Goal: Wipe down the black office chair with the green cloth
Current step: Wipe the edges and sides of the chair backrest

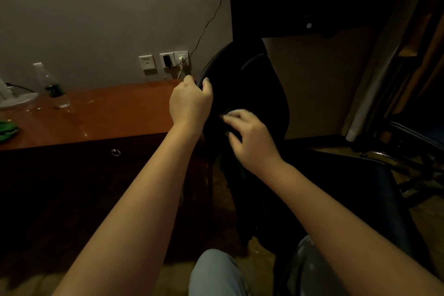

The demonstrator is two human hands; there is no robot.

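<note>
While the left hand grips the black office chair, the right hand is blurred, grasp unclear; green cloth lies on the desk, far left.

Brown desk: bottle, crumpled green fabric

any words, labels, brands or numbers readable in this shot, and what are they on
No text is readable anywhere.
Bottle on the desk: dark label, too blurred to read.
Wall sockets: no legible markings.
Black office chair: no logo or tag visible.
</note>
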